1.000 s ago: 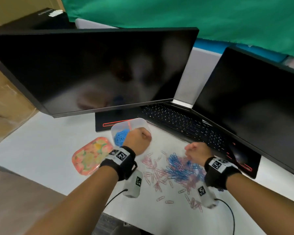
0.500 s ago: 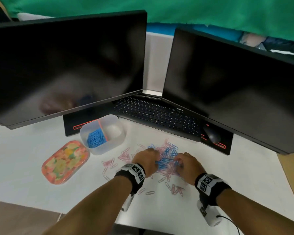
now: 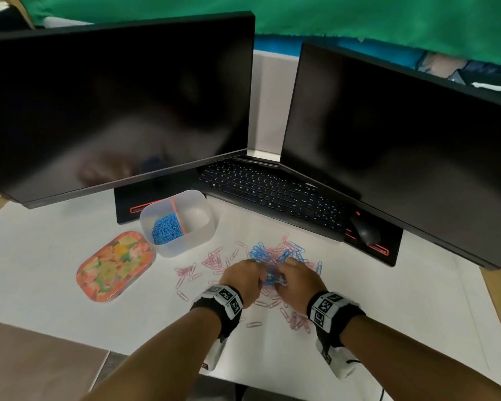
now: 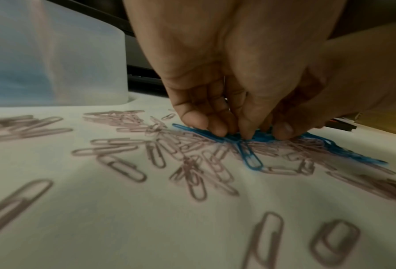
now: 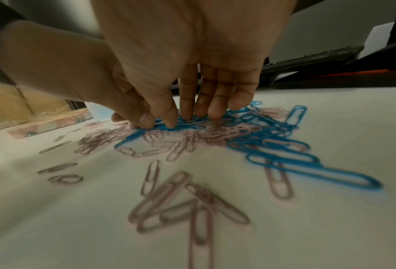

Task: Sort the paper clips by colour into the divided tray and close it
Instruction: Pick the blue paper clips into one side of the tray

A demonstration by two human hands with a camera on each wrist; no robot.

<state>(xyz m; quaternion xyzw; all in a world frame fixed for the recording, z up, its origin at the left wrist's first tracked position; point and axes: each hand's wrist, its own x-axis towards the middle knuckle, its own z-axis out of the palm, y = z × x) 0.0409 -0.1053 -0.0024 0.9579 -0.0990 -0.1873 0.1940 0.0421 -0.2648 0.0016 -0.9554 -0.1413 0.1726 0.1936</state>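
A translucent divided tray (image 3: pixel 203 237) stands behind and left of the pile. Its left compartment holds blue paper clips (image 3: pixel 167 228); its right compartment (image 3: pixel 196 217) looks empty. A mixed pile of pink clips (image 3: pixel 214 260) and blue clips (image 3: pixel 262 251) lies on the white desk. My left hand (image 3: pixel 243 277) and right hand (image 3: pixel 297 277) meet fingertip to fingertip over the pile's near side. In the left wrist view the left hand (image 4: pixel 232 133) pinches a bunch of blue clips (image 4: pixel 250 160). In the right wrist view the right hand (image 5: pixel 183 120) pinches blue clips (image 5: pixel 273 131) against the pile.
The floral lid (image 3: pixel 115 266) lies flat left of the tray. Behind the pile are a black keyboard (image 3: pixel 272 192) and a mouse (image 3: pixel 365 231). Two dark monitors (image 3: pixel 113 105) overhang the back of the desk. Loose pink clips (image 3: pixel 298 321) are scattered toward the near edge.
My left hand has left the tray and come down to the pile. Both hands have drawn together over the blue clips. The head view has swung right.
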